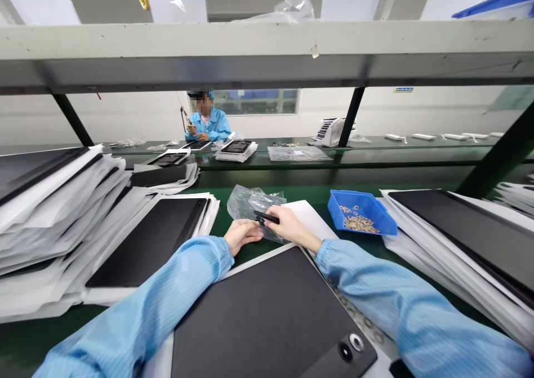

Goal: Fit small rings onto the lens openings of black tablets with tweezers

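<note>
My right hand is closed round a thin black pen-like tool, held over a crumpled clear plastic bag. Beside it, my left hand pinches the near edge of that bag with curled fingers. Both hands are just beyond the far edge of a dark tablet back cover that lies in front of me, its camera lenses at the near right corner. Both arms wear light blue sleeves.
A blue bin of small gold rings stands right of my hands. Stacks of dark panels in white sleeves lie at left and right. A person in blue works across the conveyor. A shelf beam runs overhead.
</note>
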`<action>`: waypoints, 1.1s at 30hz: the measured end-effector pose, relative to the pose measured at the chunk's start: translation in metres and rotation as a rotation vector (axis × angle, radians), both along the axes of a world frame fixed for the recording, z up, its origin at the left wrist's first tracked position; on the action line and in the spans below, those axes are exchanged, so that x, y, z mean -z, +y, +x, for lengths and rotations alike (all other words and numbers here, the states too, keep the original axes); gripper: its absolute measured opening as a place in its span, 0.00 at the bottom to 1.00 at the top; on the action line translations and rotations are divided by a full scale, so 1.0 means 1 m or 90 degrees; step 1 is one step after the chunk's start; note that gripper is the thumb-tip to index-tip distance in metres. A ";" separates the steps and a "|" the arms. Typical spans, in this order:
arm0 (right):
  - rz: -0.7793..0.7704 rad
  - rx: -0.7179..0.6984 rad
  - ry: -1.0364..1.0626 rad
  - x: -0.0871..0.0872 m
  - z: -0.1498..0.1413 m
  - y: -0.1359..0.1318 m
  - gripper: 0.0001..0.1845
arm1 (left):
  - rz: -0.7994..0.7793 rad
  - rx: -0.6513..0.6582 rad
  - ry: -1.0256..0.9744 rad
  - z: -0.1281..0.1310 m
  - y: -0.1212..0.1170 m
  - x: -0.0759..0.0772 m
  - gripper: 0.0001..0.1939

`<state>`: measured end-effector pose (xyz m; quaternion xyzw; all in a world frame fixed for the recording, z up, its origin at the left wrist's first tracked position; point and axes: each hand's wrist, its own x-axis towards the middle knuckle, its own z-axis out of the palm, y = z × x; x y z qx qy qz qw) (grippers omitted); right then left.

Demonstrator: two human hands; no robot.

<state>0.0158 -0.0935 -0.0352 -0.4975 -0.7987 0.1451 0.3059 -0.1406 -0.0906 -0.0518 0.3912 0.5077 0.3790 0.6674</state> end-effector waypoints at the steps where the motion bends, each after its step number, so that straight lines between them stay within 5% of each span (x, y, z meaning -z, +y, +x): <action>1: 0.002 -0.007 0.001 -0.001 -0.001 0.000 0.04 | 0.004 0.008 0.007 0.000 -0.001 0.000 0.11; 20: -0.077 -0.007 0.012 -0.004 -0.007 -0.007 0.15 | 0.096 0.072 0.005 0.003 -0.003 0.011 0.08; 33: -0.120 0.016 0.112 -0.004 -0.007 -0.005 0.10 | 0.080 0.055 0.013 0.005 -0.006 0.007 0.09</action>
